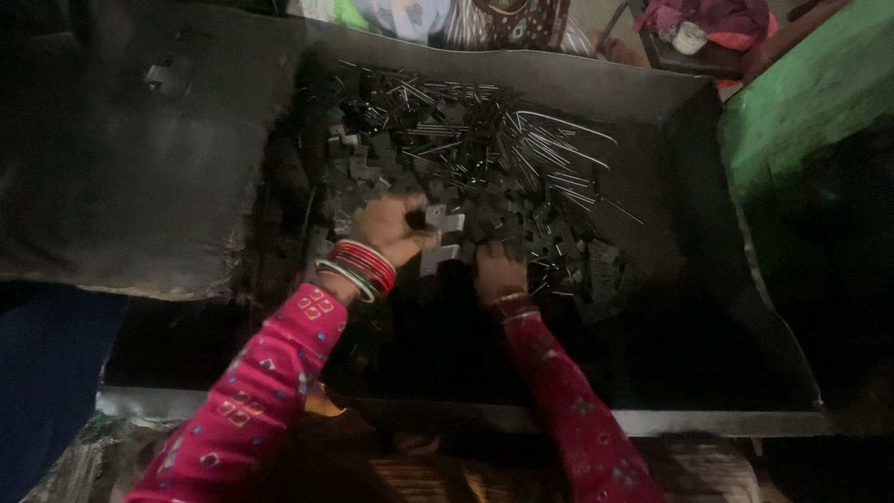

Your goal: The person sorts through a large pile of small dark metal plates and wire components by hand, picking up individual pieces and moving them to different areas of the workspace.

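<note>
A wide dark metal tray (708, 373) holds a heap of small flat dark metal pieces (521, 224) and thin metal rods (549, 140). My left hand (391, 228), with red and green bangles on the wrist, is closed around a small grey metal piece (445, 221) lifted just above the heap. My right hand (498, 270) rests fingers-down in the pile beside it, the fingertips buried among the pieces; what they grip is hidden. Both sleeves are pink with a pattern.
A dark worn sheet (140, 158) lies to the left of the tray. A green wall or panel (801, 102) rises at the right. Patterned cloth (503, 19) and pink fabric (717, 19) lie beyond the tray's far edge.
</note>
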